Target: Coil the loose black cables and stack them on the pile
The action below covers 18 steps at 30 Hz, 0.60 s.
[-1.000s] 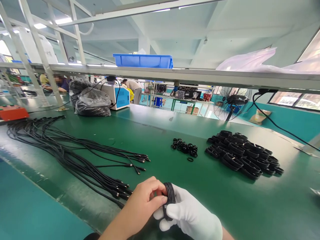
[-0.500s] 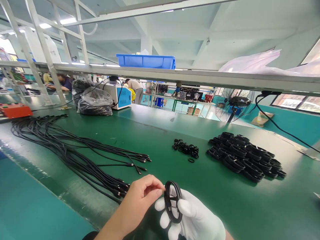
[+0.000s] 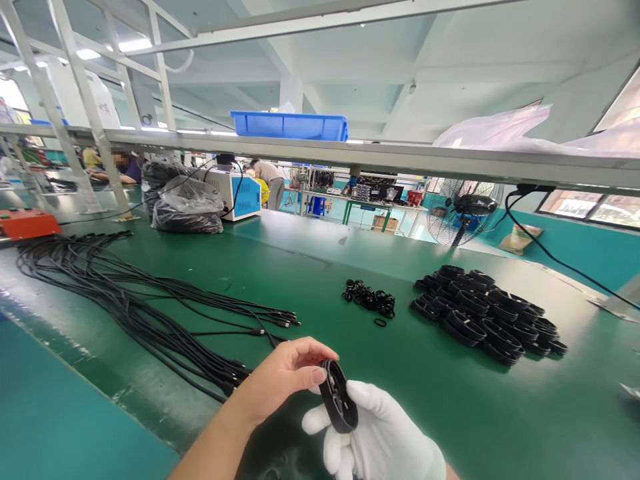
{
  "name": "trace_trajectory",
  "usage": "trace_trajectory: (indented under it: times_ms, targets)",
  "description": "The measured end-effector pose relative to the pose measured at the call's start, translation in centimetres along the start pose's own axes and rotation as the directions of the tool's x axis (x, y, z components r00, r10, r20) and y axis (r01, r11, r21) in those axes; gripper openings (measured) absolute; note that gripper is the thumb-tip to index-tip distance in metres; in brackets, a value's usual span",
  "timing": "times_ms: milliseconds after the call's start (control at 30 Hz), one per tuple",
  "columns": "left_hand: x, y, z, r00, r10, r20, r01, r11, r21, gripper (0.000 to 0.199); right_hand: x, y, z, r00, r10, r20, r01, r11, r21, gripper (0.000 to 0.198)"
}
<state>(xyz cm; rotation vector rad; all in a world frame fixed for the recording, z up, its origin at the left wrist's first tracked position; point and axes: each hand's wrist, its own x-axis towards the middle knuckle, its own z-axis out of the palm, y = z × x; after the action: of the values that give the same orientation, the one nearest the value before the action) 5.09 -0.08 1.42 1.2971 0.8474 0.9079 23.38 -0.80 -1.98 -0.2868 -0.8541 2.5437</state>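
Between my hands is a black cable [image 3: 341, 417] wound into an oval coil, its metal plugs just visible inside. My bare left hand [image 3: 287, 373] pinches the coil's upper left edge between thumb and fingers. From the right, my white-gloved right hand [image 3: 380, 433] grips the coil's lower side, thumb near its edge and fingers beneath. Loose black cables [image 3: 165, 320] lie in a long bundle to the left, plugs pointing toward my hands. Beyond the coil is a small heap of black rings [image 3: 369, 297], with one ring [image 3: 380, 323] lying apart.
A pile of coiled black cables [image 3: 480, 310] sits on the green table [image 3: 280, 267] at right. Farther back stand a plastic bag [image 3: 185, 203] and a blue-white machine [image 3: 243, 193]. A shelf beam [image 3: 400, 160] spans above, carrying a blue bin [image 3: 290, 125]. At left is a red control box [image 3: 30, 223].
My left hand has moved right and now pinches the coil's top edge. The coil has turned, showing its side more. My right hand still holds it, shifted slightly left.
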Motion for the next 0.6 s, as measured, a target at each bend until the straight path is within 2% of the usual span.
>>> trace_trajectory:
  times_ms: [67,133,233,367,500,600]
  targets:
    - [0.4,-0.4,-0.1,1.000,0.004,-0.028,-0.004,1.000,0.012,0.021,0.5,0.6,-0.4,0.991,-0.124,-0.056,0.125,0.992,0.001,0.031]
    - [0.6,-0.7,-0.2,1.000,0.002,-0.026,-0.001,1.000,0.013,0.021,0.7,0.9,-0.7,0.981,-0.178,-0.080,0.179,0.984,0.016,0.022]
    - [0.7,-1.0,-0.3,0.999,0.016,-0.032,-0.016,1.000,-0.002,0.021,0.7,0.9,-0.8,0.981,-0.175,-0.090,0.175,0.985,0.000,0.026]
    - [0.8,-1.2,-0.1,0.994,0.008,-0.106,0.003,0.995,0.101,0.023,0.5,0.5,-0.8,0.964,-0.196,-0.181,0.168,0.973,-0.160,0.033]
    - [1.0,-1.6,-0.2,0.963,0.021,-0.267,0.031,0.982,0.186,0.030,0.6,0.4,-1.0,0.963,-0.173,-0.204,0.136,0.974,-0.182,0.035]
    - [1.0,-1.9,-0.7,0.909,0.044,-0.413,0.044,0.978,0.203,0.037,0.5,0.1,-0.9,0.944,-0.242,-0.222,0.200,0.960,-0.196,0.038]
